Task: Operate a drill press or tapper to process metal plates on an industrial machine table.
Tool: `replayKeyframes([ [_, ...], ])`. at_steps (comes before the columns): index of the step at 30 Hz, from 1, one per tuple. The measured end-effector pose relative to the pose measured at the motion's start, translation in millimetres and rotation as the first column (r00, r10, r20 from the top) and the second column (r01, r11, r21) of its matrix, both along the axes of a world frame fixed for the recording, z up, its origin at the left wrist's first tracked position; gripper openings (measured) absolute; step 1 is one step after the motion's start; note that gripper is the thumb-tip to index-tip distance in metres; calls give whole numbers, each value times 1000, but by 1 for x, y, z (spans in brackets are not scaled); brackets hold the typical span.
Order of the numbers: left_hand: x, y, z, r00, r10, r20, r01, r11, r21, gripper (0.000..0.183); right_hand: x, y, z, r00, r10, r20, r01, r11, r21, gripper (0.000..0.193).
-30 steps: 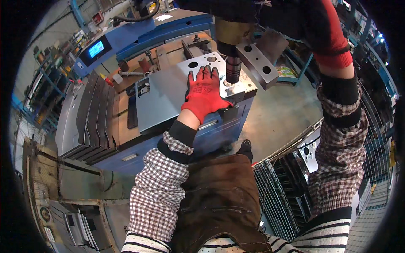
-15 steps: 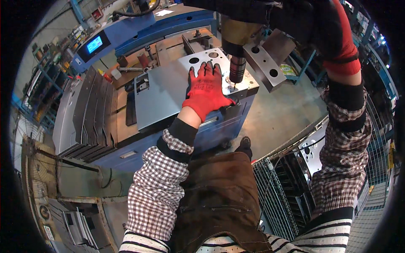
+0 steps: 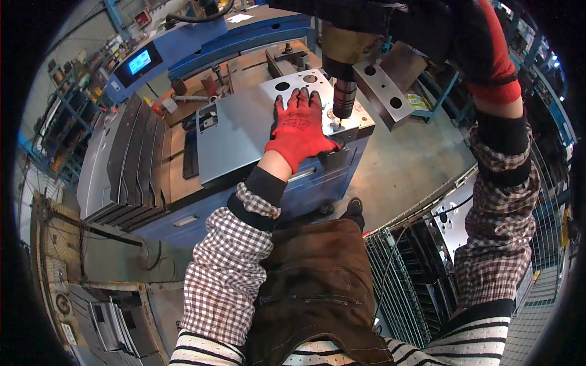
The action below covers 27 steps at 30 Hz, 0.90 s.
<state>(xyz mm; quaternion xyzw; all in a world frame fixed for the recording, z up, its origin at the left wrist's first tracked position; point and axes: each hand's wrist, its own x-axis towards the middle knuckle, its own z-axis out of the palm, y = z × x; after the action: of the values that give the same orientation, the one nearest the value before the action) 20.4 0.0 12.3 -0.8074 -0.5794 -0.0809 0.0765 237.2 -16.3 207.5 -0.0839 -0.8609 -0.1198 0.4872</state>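
Note:
My left hand (image 3: 298, 125), in a red glove with dark fingertips, lies flat with fingers spread on a grey sheet-metal panel (image 3: 235, 137). Beside its fingers, the panel has round holes toward the far right end. Just right of the hand, a dark cylindrical chuck (image 3: 345, 99) hangs from a brass-coloured machine head (image 3: 348, 46), its thin bit over the panel's lit right corner. My right hand (image 3: 488, 52), also in a red and black glove, is raised at the upper right near the dark machine body; its fingers are lost in shadow.
Several bent metal panels (image 3: 116, 161) stand stacked left of the blue workbench (image 3: 244, 204). A drilled steel block (image 3: 384, 97) sits right of the chuck. Farther back is a control box with a lit screen (image 3: 139, 62). A wire rack (image 3: 400, 287) with metal parts stands at my right.
The view has shifted very slightly. My left hand stays flat on the panel, and my right arm keeps nearly the same raised position.

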Motion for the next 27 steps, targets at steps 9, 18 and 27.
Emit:
replayKeyframes([
  [9, -6, 2, -9, 996, -40, 75, 36, 997, 63, 117, -15, -23, -5, 992, 20, -124, -67, 918, -391, 56],
  [18, -3, 1, -7, 1000, 4, 23, -5, 999, 47, 112, -23, -27, -6, 962, 99, -256, -221, 831, -510, 56],
  [27, -3, 2, -5, 1000, 8, 22, -8, 1000, 20, 114, -20, -16, -13, 953, 122, -279, -237, 874, -425, 49],
])
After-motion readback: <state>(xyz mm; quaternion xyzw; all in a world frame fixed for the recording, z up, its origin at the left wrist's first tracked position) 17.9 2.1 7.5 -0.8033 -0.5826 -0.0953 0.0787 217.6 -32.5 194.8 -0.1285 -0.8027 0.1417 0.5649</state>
